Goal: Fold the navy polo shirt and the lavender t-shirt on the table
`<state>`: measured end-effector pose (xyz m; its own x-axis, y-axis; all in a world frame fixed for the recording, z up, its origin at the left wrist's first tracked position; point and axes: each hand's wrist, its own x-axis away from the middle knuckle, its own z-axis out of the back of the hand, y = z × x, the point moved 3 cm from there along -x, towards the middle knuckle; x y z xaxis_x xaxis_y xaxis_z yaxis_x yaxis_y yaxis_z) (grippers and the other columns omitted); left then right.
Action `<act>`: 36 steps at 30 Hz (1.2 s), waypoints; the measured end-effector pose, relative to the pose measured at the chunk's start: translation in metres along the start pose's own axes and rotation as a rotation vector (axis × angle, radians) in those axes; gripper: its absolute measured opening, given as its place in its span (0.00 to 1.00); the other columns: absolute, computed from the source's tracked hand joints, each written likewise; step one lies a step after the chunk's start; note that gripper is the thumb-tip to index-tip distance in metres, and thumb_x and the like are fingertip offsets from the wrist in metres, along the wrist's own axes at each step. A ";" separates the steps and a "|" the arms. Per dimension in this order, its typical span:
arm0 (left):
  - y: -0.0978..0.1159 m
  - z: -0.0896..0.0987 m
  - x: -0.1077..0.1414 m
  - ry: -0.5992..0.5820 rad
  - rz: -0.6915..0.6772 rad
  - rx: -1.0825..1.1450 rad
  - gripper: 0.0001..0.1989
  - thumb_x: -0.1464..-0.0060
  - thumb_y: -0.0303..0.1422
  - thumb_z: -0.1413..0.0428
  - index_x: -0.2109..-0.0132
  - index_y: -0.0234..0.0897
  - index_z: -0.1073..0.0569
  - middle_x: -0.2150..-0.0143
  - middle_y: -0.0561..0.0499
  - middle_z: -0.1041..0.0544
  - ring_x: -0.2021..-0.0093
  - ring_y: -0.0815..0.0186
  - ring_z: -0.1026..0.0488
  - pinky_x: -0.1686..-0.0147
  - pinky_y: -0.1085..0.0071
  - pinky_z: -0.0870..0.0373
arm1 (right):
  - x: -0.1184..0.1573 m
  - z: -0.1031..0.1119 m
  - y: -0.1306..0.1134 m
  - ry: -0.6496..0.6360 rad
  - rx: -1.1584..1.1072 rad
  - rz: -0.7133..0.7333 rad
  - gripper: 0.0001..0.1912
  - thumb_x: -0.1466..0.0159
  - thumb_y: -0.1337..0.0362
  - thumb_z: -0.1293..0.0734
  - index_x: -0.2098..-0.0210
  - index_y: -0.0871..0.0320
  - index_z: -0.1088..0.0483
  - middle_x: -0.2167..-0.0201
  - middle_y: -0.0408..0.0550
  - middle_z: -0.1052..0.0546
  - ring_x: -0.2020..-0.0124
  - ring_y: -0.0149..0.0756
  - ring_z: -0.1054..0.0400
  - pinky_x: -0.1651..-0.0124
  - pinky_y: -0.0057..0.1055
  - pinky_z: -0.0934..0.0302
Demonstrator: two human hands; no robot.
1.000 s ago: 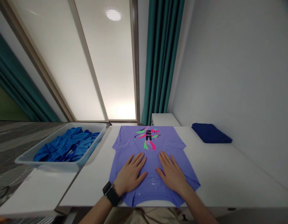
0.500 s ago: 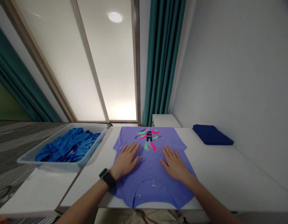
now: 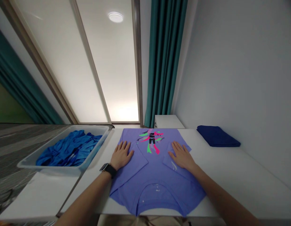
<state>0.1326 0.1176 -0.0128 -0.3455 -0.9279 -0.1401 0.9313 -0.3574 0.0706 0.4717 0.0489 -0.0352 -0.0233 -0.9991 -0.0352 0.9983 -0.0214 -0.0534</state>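
A purple T-shirt [image 3: 151,171] lies spread on the white table, its neckline towards me and a pink, green and black print at its far part. Both sleeves are laid inward over the body. My left hand [image 3: 122,154], with a black watch on the wrist, rests flat on the shirt's left side, fingers spread. On the right side, my right hand [image 3: 182,156] lies flat near the folded sleeve, fingers extended. Neither hand grips the cloth.
A translucent tub [image 3: 53,169] of crumpled blue cloth [image 3: 71,147] stands at the left. A folded dark blue cloth [image 3: 217,136] lies on the white table [image 3: 232,179] at the right, near the wall. Behind the table is a small white cabinet [image 3: 167,121].
My hands have moved apart, the left one outward to the left and the right one to the right. The sleeves' folded edges now show more clearly on the shirt.
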 end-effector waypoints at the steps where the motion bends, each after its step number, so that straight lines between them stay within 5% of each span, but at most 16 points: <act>1: -0.002 0.001 -0.002 -0.006 0.005 -0.001 0.30 0.35 0.48 0.59 0.33 0.37 0.41 0.30 0.42 0.42 0.30 0.52 0.49 0.34 0.53 0.52 | 0.000 -0.001 0.000 0.002 0.003 -0.002 0.38 0.31 0.48 0.53 0.31 0.69 0.52 0.30 0.59 0.49 0.29 0.43 0.58 0.30 0.49 0.67; 8: -0.032 0.005 -0.028 -0.100 0.090 0.009 0.29 0.34 0.47 0.62 0.33 0.37 0.43 0.30 0.41 0.44 0.30 0.55 0.49 0.35 0.51 0.52 | -0.002 -0.009 0.003 0.035 0.018 0.007 0.38 0.31 0.47 0.54 0.31 0.68 0.51 0.30 0.59 0.48 0.30 0.44 0.57 0.30 0.49 0.66; 15: -0.050 -0.005 -0.022 -0.102 0.160 0.036 0.27 0.33 0.44 0.62 0.33 0.37 0.44 0.29 0.40 0.47 0.28 0.55 0.53 0.34 0.49 0.56 | -0.004 -0.017 0.007 0.064 0.026 0.021 0.38 0.32 0.47 0.53 0.31 0.67 0.50 0.31 0.59 0.47 0.30 0.46 0.56 0.30 0.50 0.66; 20: -0.073 -0.002 -0.033 -0.056 0.205 0.106 0.21 0.33 0.35 0.62 0.39 0.38 0.35 0.32 0.40 0.39 0.31 0.53 0.46 0.37 0.45 0.48 | -0.005 -0.015 0.006 0.050 0.030 0.013 0.38 0.32 0.48 0.53 0.31 0.68 0.50 0.31 0.59 0.47 0.30 0.45 0.56 0.30 0.50 0.66; 23: -0.085 0.002 -0.039 -0.010 0.239 0.124 0.20 0.34 0.32 0.60 0.39 0.34 0.35 0.34 0.38 0.36 0.33 0.55 0.42 0.38 0.52 0.44 | -0.004 -0.013 0.005 0.050 0.039 0.013 0.38 0.32 0.47 0.53 0.31 0.68 0.50 0.31 0.58 0.47 0.30 0.44 0.56 0.30 0.49 0.66; 28: -0.088 0.005 -0.034 0.076 0.215 0.152 0.17 0.37 0.32 0.57 0.46 0.35 0.30 0.42 0.43 0.28 0.40 0.60 0.33 0.41 0.63 0.40 | -0.004 -0.015 0.006 0.056 0.035 0.012 0.38 0.32 0.48 0.53 0.31 0.68 0.50 0.31 0.59 0.47 0.30 0.45 0.56 0.31 0.50 0.65; 36: -0.088 0.003 -0.025 0.114 0.222 0.152 0.09 0.43 0.37 0.48 0.62 0.37 0.28 0.51 0.43 0.27 0.47 0.55 0.31 0.44 0.61 0.38 | -0.005 -0.018 0.009 0.070 0.023 0.027 0.37 0.32 0.47 0.53 0.31 0.66 0.50 0.31 0.58 0.47 0.30 0.46 0.56 0.31 0.51 0.65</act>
<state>0.0588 0.1719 -0.0127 -0.1119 -0.9703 -0.2143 0.9516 -0.1667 0.2582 0.4796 0.0544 -0.0536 0.0008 -0.9943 -0.1064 0.9996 0.0039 -0.0289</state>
